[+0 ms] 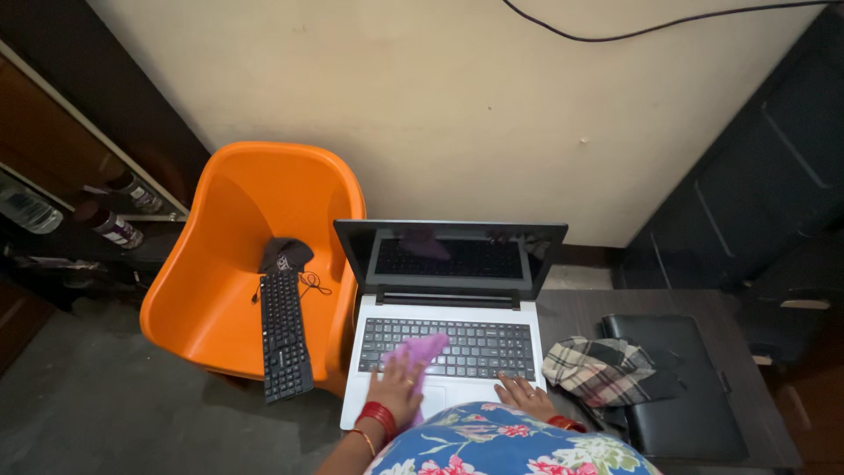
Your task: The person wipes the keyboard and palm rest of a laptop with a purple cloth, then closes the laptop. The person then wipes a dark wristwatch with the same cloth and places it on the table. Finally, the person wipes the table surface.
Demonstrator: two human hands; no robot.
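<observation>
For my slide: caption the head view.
Left hand presses purple cloth on open laptop; right hand rests beside.

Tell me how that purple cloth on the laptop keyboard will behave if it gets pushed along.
The purple cloth looks thin and crumpled under the left hand, so it is probably floppy and light. Pushed across the laptop keys, it would likely bunch and fold rather than slide flat.

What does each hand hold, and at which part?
Left hand presses the purple cloth at its near end. Right hand holds nothing.
</observation>
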